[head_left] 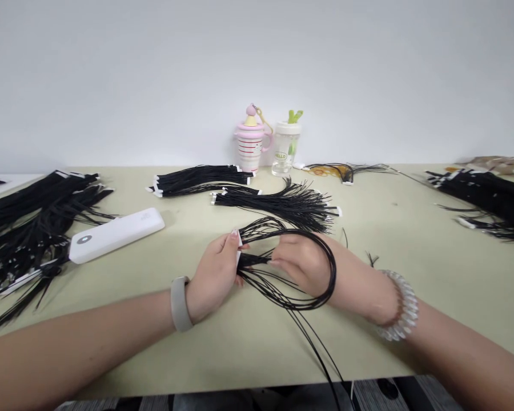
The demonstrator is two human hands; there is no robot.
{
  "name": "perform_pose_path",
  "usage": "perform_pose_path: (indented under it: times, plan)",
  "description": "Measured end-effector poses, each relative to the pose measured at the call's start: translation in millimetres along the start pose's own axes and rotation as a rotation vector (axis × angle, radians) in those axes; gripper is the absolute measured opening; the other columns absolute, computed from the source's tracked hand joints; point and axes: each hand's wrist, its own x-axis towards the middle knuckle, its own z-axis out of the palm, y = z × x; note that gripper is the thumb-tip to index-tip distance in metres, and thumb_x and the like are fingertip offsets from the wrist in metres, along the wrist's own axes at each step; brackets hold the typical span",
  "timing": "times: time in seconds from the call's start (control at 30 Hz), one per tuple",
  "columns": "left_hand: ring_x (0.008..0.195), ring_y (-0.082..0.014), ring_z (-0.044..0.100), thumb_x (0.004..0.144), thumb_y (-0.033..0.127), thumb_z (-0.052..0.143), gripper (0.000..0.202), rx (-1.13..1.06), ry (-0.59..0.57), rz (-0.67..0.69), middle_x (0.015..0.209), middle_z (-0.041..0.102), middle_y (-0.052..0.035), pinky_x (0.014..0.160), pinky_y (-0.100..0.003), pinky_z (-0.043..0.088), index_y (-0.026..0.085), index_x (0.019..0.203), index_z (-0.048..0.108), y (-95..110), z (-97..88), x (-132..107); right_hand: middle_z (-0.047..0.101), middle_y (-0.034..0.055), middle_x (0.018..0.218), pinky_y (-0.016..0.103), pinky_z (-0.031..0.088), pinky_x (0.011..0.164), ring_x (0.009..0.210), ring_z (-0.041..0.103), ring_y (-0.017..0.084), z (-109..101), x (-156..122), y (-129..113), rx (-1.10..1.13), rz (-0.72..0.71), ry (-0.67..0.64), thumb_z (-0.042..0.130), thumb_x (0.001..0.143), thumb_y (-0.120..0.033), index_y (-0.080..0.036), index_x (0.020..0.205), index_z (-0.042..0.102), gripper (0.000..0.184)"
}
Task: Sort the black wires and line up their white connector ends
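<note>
Got the tabletop (394, 240) covered in piles of black wire (197, 180), and the loose wire bundle (257, 261) sits between my hands. My left hand (216, 277) pinches its white-tabbed end (240, 240) tight, while my right hand (302, 262) curls closed around the strands.

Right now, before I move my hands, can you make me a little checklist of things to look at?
1. Left hand pinching the bundle of thin black wires near its white tabs: ok.
2. Right hand holding the wires firmly: cannot tell, the wire loop and the hand hide its grip.
3. Long wire ends kept on the table: not ok, they hang past the table's front edge.
4. White power bank away from the hands: ok, it lies apart from them.
5. Wires free of knots: cannot tell, they are too thin and crossed to see.
</note>
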Motion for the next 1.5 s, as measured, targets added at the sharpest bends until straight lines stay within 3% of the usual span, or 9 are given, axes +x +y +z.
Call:
perform_pose_path:
  times: [0.27, 0.47, 0.63, 0.77, 0.87, 0.93, 1.0, 1.17, 1.5]
  plan:
    - [0.036, -0.0089, 0.042, 0.081, 0.047, 0.045, 0.034, -0.014, -0.009, -0.007, 0.05, 0.047, 0.004, 0.035, -0.022, 0.037, 0.017, 0.066, 0.049, -1.9, 0.3, 0.0, 0.053, -0.0011, 0.06, 0.023, 0.028, 0.05, 0.053, 0.043, 0.008, -3.9, 0.9, 0.5, 0.027, 0.056, -0.075, 0.039, 0.088, -0.024, -0.017, 0.068, 0.049, 0.024]
    - [0.037, -0.0091, 0.042, 0.084, 0.047, 0.039, 0.036, -0.013, -0.002, -0.033, 0.049, 0.045, 0.0034, 0.034, -0.021, 0.037, 0.017, 0.066, 0.05, 0.1, -0.1, -0.7, 0.055, 0.0016, 0.06, 0.025, 0.031, 0.05, 0.053, 0.045, 0.01, -40.3, -14.3, 15.3, -0.222, 0.147, -0.036, 0.049, 0.078, -0.019, -0.017, 0.057, 0.052, 0.021]
    - [0.038, -0.0096, 0.042, 0.082, 0.05, 0.041, 0.036, -0.008, -0.006, -0.065, 0.051, 0.046, 0.0029, 0.033, -0.021, 0.035, 0.018, 0.068, 0.05, 1.4, 0.0, -1.4, 0.053, -0.0013, 0.048, 0.023, 0.036, 0.047, 0.044, 0.045, 0.007, -63.7, -24.5, 36.2, -0.194, 0.297, 0.446, 0.056, 0.076, -0.023, -0.017, 0.066, 0.063, 0.013]
    - [0.038, -0.0081, 0.041, 0.082, 0.049, 0.04, 0.036, 0.033, -0.036, 0.006, 0.057, 0.05, 0.0023, 0.034, -0.02, 0.035, 0.017, 0.067, 0.048, 2.9, 0.1, -4.3, 0.066, 0.0086, 0.093, 0.026, 0.049, 0.062, 0.076, 0.063, 0.013, -63.6, -20.4, 45.5, 0.436, 0.405, 0.88, 0.056, 0.077, -0.016, -0.015, 0.098, 0.064, 0.022]
    - [0.039, -0.0081, 0.041, 0.082, 0.049, 0.039, 0.036, 0.084, -0.048, 0.045, 0.061, 0.05, 0.002, 0.034, -0.021, 0.035, 0.018, 0.066, 0.046, 1.7, -0.8, -5.4, 0.065, 0.0083, 0.088, 0.022, 0.047, 0.053, 0.059, 0.058, 0.007, -60.5, -15.5, 42.4, 0.719, 0.348, 1.027, 0.052, 0.082, -0.02, -0.013, 0.101, 0.062, 0.022]
    - [0.039, -0.0082, 0.041, 0.083, 0.049, 0.037, 0.037, 0.124, -0.065, 0.08, 0.059, 0.048, 0.0024, 0.036, -0.021, 0.036, 0.018, 0.066, 0.046, 0.0, -1.8, -5.0, 0.063, 0.0019, 0.068, 0.019, 0.041, 0.04, 0.043, 0.048, 0.004, -55.6, -12.1, 34.3, 0.646, 0.368, 0.961, 0.052, 0.084, -0.024, -0.015, 0.113, 0.056, 0.03]
    - [0.04, -0.0083, 0.041, 0.084, 0.049, 0.035, 0.038, 0.155, -0.074, 0.111, 0.058, 0.046, 0.0026, 0.038, -0.021, 0.037, 0.018, 0.066, 0.046, -1.7, -2.8, -4.4, 0.06, -0.0021, 0.06, 0.019, 0.04, 0.039, 0.041, 0.048, 0.006, -46.6, -8.0, 23.5, 0.561, 0.367, 0.685, 0.054, 0.083, -0.025, -0.018, 0.122, 0.047, 0.04]
    - [0.039, -0.0091, 0.04, 0.085, 0.05, 0.034, 0.038, 0.173, -0.079, 0.105, 0.054, 0.042, 0.0034, 0.039, -0.022, 0.037, 0.018, 0.068, 0.046, -3.0, -4.0, -4.7, 0.061, -0.002, 0.069, 0.02, 0.04, 0.059, 0.061, 0.053, 0.006, -16.4, 1.6, 4.6, 0.346, 0.117, 0.236, 0.05, 0.084, -0.02, -0.016, 0.075, 0.061, 0.014]
    - [0.048, -0.0113, 0.044, 0.084, 0.052, 0.032, 0.039, 0.216, -0.094, 0.125, 0.059, 0.046, 0.0016, 0.042, -0.022, 0.037, 0.018, 0.069, 0.045, -3.6, -4.1, -3.6, 0.056, -0.0019, 0.069, 0.02, 0.034, 0.062, 0.064, 0.047, 0.007, -3.7, 4.5, 2.5, 0.298, 0.123, 0.176, 0.049, 0.086, -0.024, -0.016, 0.074, 0.06, 0.018]
